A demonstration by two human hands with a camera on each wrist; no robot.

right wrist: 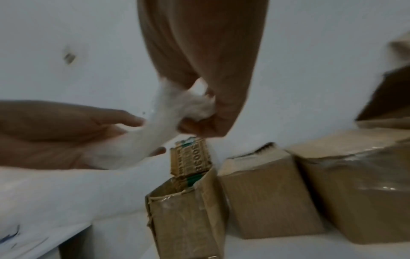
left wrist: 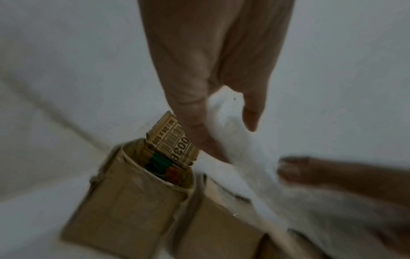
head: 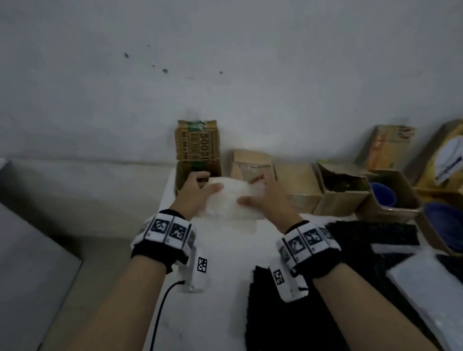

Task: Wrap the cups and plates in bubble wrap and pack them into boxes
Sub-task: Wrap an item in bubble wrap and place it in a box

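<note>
Hands — two — grip one bubble-wrapped bundle (head: 228,201).

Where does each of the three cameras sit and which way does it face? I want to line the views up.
Head: worn high, facing forward and down at the table; shows both forearms, the left hand and right hand gripping the bubble-wrap bundle.
Left wrist: looks along the left hand's fingers to the printed-flap box.
Right wrist: looks along the right hand's fingers; the left hand enters sideways.
Shared: bundle and that box.
</note>
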